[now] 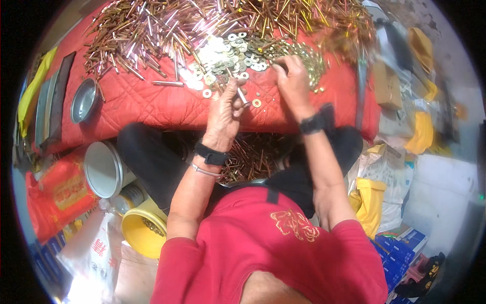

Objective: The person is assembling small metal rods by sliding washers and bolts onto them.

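Note:
My left hand (223, 112) is closed around a slim metal bolt (243, 96), whose thick silvery end sticks out past the fingers. Its thinner end points up towards a pile of flat round washers (230, 53). To the right, my right hand (293, 78) hovers at the edge of the washers, beside small brassy nuts (309, 58). Its fingers are curled together, and whatever may be between them is too small to make out. One loose washer (256, 103) lies on the red quilted cover (177, 109) between my hands.
A large heap of copper-coloured bolts (136, 40) spreads across the far side. At left stands a metal bowl (84, 101). More bolts (248, 159) lie below the cover's near edge. A yellow bucket (144, 228), a white bucket (104, 169) and yellow bags (368, 205) flank my legs.

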### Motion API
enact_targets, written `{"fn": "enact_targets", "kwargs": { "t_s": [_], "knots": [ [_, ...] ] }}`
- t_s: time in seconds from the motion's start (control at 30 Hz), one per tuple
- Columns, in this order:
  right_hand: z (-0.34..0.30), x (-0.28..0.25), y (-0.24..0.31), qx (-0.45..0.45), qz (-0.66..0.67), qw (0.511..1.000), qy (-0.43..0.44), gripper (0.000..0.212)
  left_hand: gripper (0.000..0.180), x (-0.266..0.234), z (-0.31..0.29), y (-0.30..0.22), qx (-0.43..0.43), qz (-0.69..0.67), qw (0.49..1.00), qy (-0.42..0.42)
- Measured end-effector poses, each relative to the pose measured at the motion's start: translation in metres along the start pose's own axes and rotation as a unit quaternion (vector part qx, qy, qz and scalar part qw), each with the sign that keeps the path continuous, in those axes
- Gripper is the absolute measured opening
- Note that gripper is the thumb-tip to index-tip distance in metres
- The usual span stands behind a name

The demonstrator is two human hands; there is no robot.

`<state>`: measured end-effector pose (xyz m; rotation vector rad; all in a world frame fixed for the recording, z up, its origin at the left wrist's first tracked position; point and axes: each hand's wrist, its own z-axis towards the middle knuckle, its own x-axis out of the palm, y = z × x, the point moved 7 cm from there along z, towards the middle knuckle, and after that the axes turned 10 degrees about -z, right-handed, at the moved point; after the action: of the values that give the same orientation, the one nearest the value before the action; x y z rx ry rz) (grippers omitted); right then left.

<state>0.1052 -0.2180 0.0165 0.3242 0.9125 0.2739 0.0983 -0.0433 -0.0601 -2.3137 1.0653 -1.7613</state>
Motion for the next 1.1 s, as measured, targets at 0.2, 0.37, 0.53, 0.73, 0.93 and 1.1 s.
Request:
{"fn": "enact_targets", "kwargs": {
  "t_s": [0.2, 0.37, 0.53, 0.73, 0.93, 1.1],
  "knots": [
    [0.011, 0.028, -0.008, -0.126, -0.178, 0.972, 0.083, 0.011, 0.032, -0.007, -0.013, -0.012, -0.065, 0.036, 0.997, -0.005],
    [0.002, 0.019, -0.01, -0.089, -0.152, 0.977, 0.12, 0.008, 0.03, -0.014, -0.024, -0.01, -0.068, 0.068, 0.995, -0.004],
    [-0.023, -0.016, 0.025, 0.049, 0.209, 0.957, 0.195, 0.012, 0.028, -0.001, -0.039, -0.005, -0.074, 0.122, 0.989, 0.046],
    [-0.04, -0.025, 0.046, 0.095, 0.368, 0.905, 0.189, 0.017, 0.026, 0.009, -0.053, 0.001, -0.086, 0.163, 0.98, 0.072],
    [-0.051, -0.027, 0.046, 0.196, 0.456, 0.845, 0.2, 0.01, 0.025, 0.018, -0.062, -0.003, -0.077, 0.185, 0.976, 0.084],
    [-0.052, -0.03, 0.047, 0.134, 0.442, 0.861, 0.211, 0.011, 0.027, 0.019, -0.065, -0.004, -0.091, 0.208, 0.969, 0.094]
  ]
}}
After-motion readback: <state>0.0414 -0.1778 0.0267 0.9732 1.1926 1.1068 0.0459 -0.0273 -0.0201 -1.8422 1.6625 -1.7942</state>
